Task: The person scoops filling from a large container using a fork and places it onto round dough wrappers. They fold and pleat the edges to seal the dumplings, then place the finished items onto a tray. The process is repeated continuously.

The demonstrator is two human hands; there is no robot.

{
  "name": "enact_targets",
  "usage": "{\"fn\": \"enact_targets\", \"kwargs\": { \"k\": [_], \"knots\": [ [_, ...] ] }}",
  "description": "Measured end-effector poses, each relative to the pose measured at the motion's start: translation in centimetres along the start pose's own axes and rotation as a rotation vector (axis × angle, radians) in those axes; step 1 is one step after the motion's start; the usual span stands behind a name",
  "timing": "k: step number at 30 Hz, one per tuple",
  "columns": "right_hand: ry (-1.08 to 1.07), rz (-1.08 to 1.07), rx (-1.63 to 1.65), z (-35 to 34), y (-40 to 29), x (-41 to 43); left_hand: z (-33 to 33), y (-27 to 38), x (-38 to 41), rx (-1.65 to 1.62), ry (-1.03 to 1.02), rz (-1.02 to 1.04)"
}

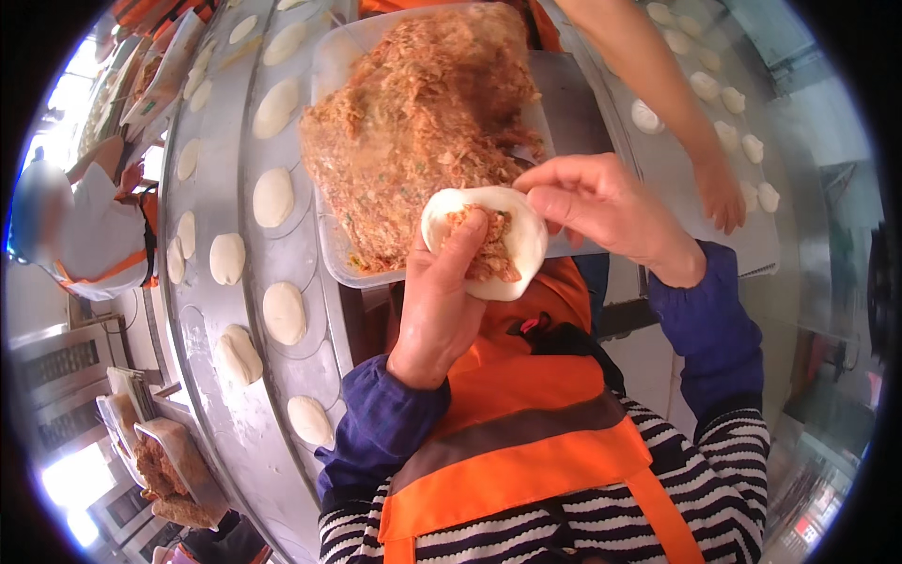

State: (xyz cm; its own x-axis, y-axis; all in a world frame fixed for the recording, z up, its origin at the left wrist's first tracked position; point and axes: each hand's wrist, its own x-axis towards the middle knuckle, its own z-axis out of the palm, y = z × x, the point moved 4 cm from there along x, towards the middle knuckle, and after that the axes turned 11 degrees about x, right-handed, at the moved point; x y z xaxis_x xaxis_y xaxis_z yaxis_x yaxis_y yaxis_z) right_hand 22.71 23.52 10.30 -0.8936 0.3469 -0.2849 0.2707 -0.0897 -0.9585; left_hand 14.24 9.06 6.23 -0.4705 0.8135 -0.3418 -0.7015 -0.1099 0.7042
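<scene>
A round dough wrapper (525,243) lies across my left hand (440,303), whose thumb presses on the reddish minced filling (493,254) at its middle. The fingers beneath the wrapper are hidden. My right hand (599,201) has its thumb and forefinger at the wrapper's upper right edge, and they appear to pinch it. Just beyond both hands stands a translucent plastic tub (373,278) heaped with the same kind of filling (423,127).
On the left runs a metal table (282,402) with several flat dough rounds (273,197). Another person's arm (662,77) reaches over the right-hand table, where several pleated buns (726,130) sit. A co-worker (106,225) is at far left, above another tub (183,472) of filling.
</scene>
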Motion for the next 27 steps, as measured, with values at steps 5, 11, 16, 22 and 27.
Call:
{"fn": "enact_targets", "kwargs": {
  "k": [5,11,16,22,27],
  "knots": [
    [-0.033,-0.16,-0.111,0.4,0.3,-0.7,-0.6,-1.3,-0.4,0.174,-0.014,0.037],
    [-0.207,0.148,0.109,0.4,0.8,-1.0,-0.8,-0.6,-1.4,0.573,-0.115,0.093],
    [-0.062,-0.508,-0.503,1.8,0.0,-2.7,-2.2,-1.2,-1.0,0.63,-0.077,0.004],
    [-0.132,-0.315,-0.277,1.8,1.1,-1.9,-1.7,-0.7,-1.5,0.752,-0.086,0.027],
    [-0.141,-0.238,-0.245,2.9,-0.6,-2.6,-2.2,-0.1,-1.3,0.86,-0.131,0.133]
  ]
}}
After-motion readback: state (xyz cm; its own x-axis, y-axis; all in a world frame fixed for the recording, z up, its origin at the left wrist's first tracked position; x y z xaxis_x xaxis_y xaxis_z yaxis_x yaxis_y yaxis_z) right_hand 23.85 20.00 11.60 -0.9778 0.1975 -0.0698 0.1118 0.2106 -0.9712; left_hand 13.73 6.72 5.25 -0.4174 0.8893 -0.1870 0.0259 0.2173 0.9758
